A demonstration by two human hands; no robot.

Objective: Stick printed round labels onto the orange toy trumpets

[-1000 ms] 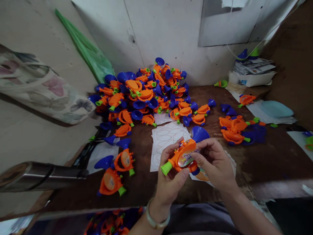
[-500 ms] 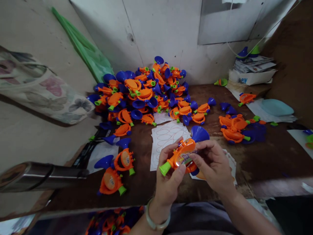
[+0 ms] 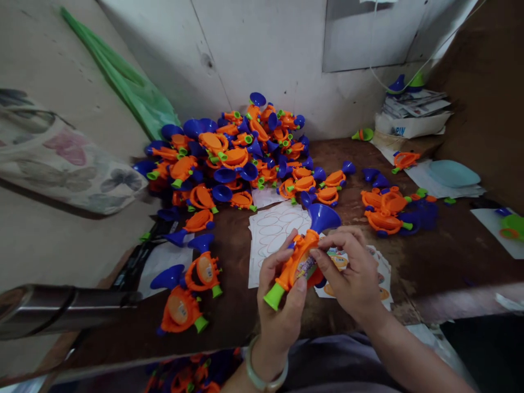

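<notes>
An orange toy trumpet [image 3: 301,256] with a blue bell and a green mouthpiece is wrapped in the fingers of my left hand [image 3: 280,305]. Its bell points up and away, its mouthpiece down and left. A printed sticker shows on its side. At the trumpet's right edge, near the sticker, the thumb and fingers of my right hand [image 3: 352,273] are pinched together; their tips partly hide what they grip. Under and behind my hands lie sticker sheets [image 3: 385,270] with orange ovals and a stack of sheets [image 3: 262,240] with peeled oval outlines.
A large heap of toy trumpets [image 3: 235,158] stands against the wall. Two stickered trumpets [image 3: 180,308] lie at left, near a metal flask [image 3: 69,308]. Several trumpet parts [image 3: 382,210] sit at right, with a pale blue dish [image 3: 454,173] behind them.
My left hand has tilted the trumpet, so its stickered side now faces more to the right and shows less. My right fingers stay at its edge. The whole view has shifted slightly.
</notes>
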